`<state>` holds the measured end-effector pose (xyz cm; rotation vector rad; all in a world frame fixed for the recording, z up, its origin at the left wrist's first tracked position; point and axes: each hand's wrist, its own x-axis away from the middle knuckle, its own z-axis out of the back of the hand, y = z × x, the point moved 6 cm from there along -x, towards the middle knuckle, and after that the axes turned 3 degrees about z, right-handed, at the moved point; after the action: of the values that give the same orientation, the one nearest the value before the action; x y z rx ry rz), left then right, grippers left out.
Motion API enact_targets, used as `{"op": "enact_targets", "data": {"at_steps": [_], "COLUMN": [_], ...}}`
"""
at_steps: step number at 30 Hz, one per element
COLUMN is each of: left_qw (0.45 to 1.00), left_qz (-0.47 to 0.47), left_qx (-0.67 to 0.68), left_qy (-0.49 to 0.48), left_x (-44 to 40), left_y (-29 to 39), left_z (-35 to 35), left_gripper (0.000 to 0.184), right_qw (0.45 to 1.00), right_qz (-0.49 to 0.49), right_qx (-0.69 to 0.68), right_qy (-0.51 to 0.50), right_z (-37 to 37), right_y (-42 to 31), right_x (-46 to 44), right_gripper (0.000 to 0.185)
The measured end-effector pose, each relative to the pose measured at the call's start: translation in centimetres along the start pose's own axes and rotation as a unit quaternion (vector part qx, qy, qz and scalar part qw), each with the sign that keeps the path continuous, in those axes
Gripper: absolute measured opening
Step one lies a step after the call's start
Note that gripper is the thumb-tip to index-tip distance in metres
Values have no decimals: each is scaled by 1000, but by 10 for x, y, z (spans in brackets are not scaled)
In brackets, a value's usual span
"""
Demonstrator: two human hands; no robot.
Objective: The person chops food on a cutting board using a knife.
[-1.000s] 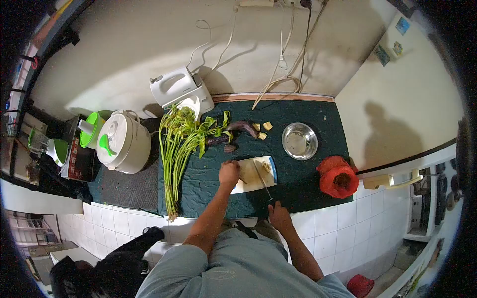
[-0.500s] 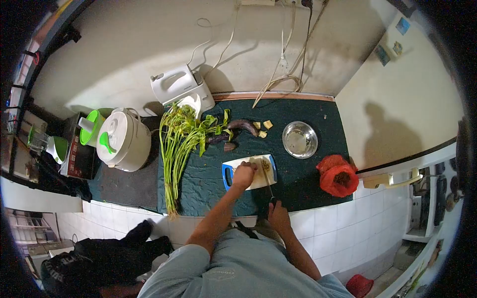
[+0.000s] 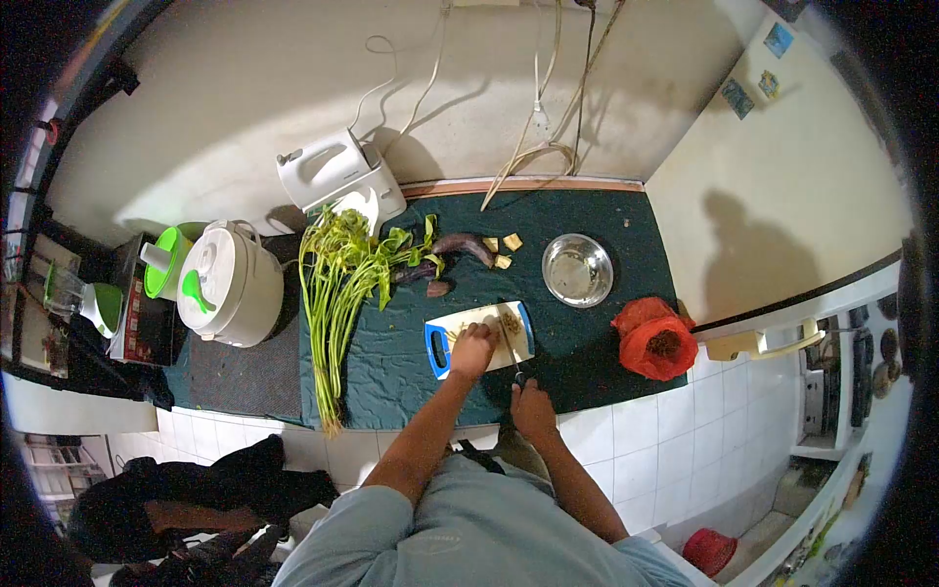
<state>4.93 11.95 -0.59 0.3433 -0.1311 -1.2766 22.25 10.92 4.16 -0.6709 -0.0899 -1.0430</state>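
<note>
A white cutting board with blue ends [image 3: 450, 328] lies near the front edge of the dark green cloth. My left hand [image 3: 473, 350] is closed over its middle, on something I cannot make out. In my right hand [image 3: 532, 411] is the dark handle of a knife [image 3: 511, 347], whose blade lies across the board just right of my left hand. Small chopped bits [image 3: 513, 323] sit on the board to the right of the blade. Beyond the board are purple eggplants [image 3: 464, 245], a cut eggplant end [image 3: 438, 289] and a few pale pieces [image 3: 512, 242].
Long green leafy stalks [image 3: 333, 323] lie left of the board. A metal bowl [image 3: 577, 271] and a red bag [image 3: 655, 338] are at the right. A white mixer [image 3: 333, 176] and a rice cooker [image 3: 235, 284] stand at the left. Another person in dark clothes [image 3: 196, 499] is at the lower left.
My left hand has moved from the board's left part to its middle, beside the knife. The view has shifted slightly. The other person at the lower left has changed position.
</note>
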Motion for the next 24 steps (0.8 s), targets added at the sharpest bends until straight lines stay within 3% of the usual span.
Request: {"op": "enact_targets", "data": {"at_steps": [5, 8, 11, 13, 17, 21, 24], "left_qw": [1000, 999, 996, 987, 986, 984, 990], "left_qz": [-22, 15, 64, 145, 140, 156, 117], "left_qx": [-5, 22, 58, 32, 35, 27, 24], "left_qy": [5, 32, 5, -58, -83, -83, -80], "left_x": [3, -1, -9, -12, -20, -23, -20], "left_y": [-5, -5, -8, -14, -19, -25, -21], "left_z": [-4, 5, 13, 14, 10, 5, 1], "left_gripper": [21, 17, 21, 26, 22, 17, 16], "right_qw": [999, 999, 999, 999, 1000, 999, 998], "right_qz": [-37, -24, -13, -15, 11, 9, -54], "right_qx": [-17, -24, -38, -25, 12, 20, -21], "right_qy": [-4, 13, 27, 27, 9, 25, 41], "right_z": [-14, -31, -29, -18, -7, -46, -50], "right_y": [-1, 4, -2, -11, -24, -14, -10], "right_x": [0, -5, -9, -14, -16, -12, -13], "right_gripper": [38, 38, 39, 39, 39, 40, 40]}}
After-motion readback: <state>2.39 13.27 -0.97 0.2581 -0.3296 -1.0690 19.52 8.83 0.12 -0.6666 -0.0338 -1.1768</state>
